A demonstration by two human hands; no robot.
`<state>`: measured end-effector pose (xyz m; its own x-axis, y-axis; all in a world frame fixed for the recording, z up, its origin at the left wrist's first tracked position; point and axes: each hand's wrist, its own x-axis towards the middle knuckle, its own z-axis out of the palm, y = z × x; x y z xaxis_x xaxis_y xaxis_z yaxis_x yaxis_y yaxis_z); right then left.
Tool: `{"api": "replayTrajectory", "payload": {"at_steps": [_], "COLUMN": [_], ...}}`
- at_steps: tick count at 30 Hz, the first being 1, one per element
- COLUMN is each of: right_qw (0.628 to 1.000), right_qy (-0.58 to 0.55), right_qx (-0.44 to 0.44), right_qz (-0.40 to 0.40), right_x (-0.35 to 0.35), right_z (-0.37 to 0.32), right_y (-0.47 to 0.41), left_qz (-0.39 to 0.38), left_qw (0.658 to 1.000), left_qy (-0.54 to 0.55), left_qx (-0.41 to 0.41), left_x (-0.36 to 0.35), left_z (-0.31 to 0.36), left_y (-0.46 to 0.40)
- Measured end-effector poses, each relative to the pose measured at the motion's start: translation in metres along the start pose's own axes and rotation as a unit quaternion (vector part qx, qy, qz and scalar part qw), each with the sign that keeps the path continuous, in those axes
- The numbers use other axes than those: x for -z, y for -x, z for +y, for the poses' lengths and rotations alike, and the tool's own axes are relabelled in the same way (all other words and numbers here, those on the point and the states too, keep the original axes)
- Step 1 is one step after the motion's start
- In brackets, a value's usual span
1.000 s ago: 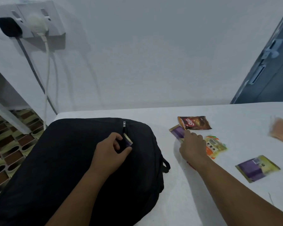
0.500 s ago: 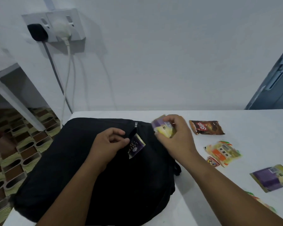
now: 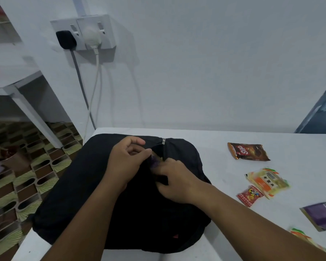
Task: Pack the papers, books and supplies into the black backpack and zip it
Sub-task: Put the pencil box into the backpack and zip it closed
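Note:
The black backpack [image 3: 79, 194] lies flat on the left part of the white table [image 3: 224, 166], its zip pull [image 3: 163, 141] near the far edge. My left hand [image 3: 126, 162] pinches the edge of the pocket opening. My right hand [image 3: 175, 179] holds a purple and yellow packet [image 3: 155, 162] and pushes it into that opening, so only a small corner of it shows between my fingers. To the right on the table lie a brown Slip packet [image 3: 247, 151], an orange and yellow packet [image 3: 267, 182], a small red packet [image 3: 249, 195] and another purple packet [image 3: 322, 215].
A wall socket [image 3: 83, 32] with a black plug and a white plug hangs above the table's far left corner, cables running down behind it. Patterned floor tiles [image 3: 17, 185] and a white frame are to the left. A dark door [image 3: 322, 112] stands at the right.
My right hand picked up the purple and yellow packet from the table, carried it left to the backpack and is pushing it into the opening that my left hand holds.

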<state>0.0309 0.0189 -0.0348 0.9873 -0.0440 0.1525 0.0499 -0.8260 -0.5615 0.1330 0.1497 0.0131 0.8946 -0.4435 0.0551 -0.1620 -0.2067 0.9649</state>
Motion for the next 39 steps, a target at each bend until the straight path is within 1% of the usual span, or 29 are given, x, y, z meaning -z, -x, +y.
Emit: {"api": "replayTrajectory", "payload": {"at_steps": [2,4,7,9,10,11,13,15,17,18,20,22,24,27,29,30,31,33,34,36,37,39], "right_qw": [0.999,0.997,0.996,0.99,0.988,0.99,0.996,0.998,0.996,0.993,0.986,0.979,0.97,0.939,0.926,0.926,0.93,0.928,0.913,0.881,0.872,0.865], "right_qy": [-0.042,-0.053,0.014,0.083,0.098,0.098,0.083,0.05,-0.056,-0.106,-0.168,-0.184,-0.17,-0.157,-0.116,-0.082,-0.039,0.062,0.103,0.134,0.134,0.14], "right_qx": [-0.015,-0.045,-0.075,-0.108,-0.117,-0.106,-0.034,0.033,0.022,0.013,0.008,-0.011,-0.054,-0.093,-0.121,-0.145,-0.177,-0.275,-0.337,-0.431,-0.456,-0.472], "right_qz": [-0.008,-0.034,-0.047,-0.029,-0.017,-0.003,0.02,-0.015,-0.059,-0.055,0.005,0.081,0.166,0.292,0.338,0.339,0.32,0.244,0.204,0.139,0.117,0.094], "right_x": [-0.001,-0.002,0.003,0.008,0.007,0.006,-0.002,-0.012,-0.015,-0.016,-0.016,-0.012,-0.003,0.012,0.022,0.027,0.031,0.041,0.046,0.056,0.059,0.06], "right_z": [-0.005,-0.005,-0.003,0.002,0.004,0.005,0.007,0.011,0.013,0.015,0.02,0.025,0.03,0.043,0.065,0.081,0.098,0.135,0.151,0.175,0.183,0.195], "right_y": [-0.008,-0.013,-0.019,-0.02,-0.021,-0.02,-0.018,-0.016,-0.014,-0.012,-0.008,0.0,0.011,0.027,0.033,0.037,0.04,0.049,0.053,0.061,0.064,0.067], "left_qz": [-0.004,-0.001,0.015,0.022,0.019,0.013,0.004,0.004,0.003,0.004,0.006,0.001,-0.013,-0.037,-0.051,-0.058,-0.06,-0.054,-0.049,-0.041,-0.037,-0.035], "left_qw": [1.0,1.0,0.998,0.996,0.996,0.995,0.995,0.996,0.997,0.997,0.996,0.995,0.992,0.985,0.981,0.979,0.979,0.981,0.982,0.984,0.986,0.987], "left_qy": [-0.016,-0.028,-0.048,-0.054,-0.055,-0.056,-0.053,-0.044,-0.045,-0.05,-0.065,-0.085,-0.111,-0.139,-0.149,-0.153,-0.154,-0.15,-0.145,-0.131,-0.125,-0.119], "left_qx": [-0.005,-0.013,-0.042,-0.061,-0.07,-0.076,-0.082,-0.072,-0.059,-0.055,-0.054,-0.055,-0.061,-0.098,-0.117,-0.12,-0.12,-0.114,-0.112,-0.11,-0.108,-0.098], "left_x": [-0.001,-0.001,0.002,0.003,0.004,0.004,0.002,0.0,-0.003,-0.004,-0.006,-0.01,-0.018,-0.036,-0.047,-0.053,-0.057,-0.063,-0.066,-0.07,-0.073,-0.078], "left_z": [0.001,0.002,0.005,0.008,0.009,0.01,0.01,0.007,0.003,0.0,-0.005,-0.01,-0.014,-0.016,-0.018,-0.019,-0.02,-0.022,-0.021,-0.02,-0.019,-0.017], "left_y": [0.002,0.003,0.005,0.006,0.006,0.007,0.006,0.005,0.004,0.004,0.003,0.004,0.008,0.013,0.015,0.016,0.016,0.016,0.016,0.015,0.015,0.016]}}
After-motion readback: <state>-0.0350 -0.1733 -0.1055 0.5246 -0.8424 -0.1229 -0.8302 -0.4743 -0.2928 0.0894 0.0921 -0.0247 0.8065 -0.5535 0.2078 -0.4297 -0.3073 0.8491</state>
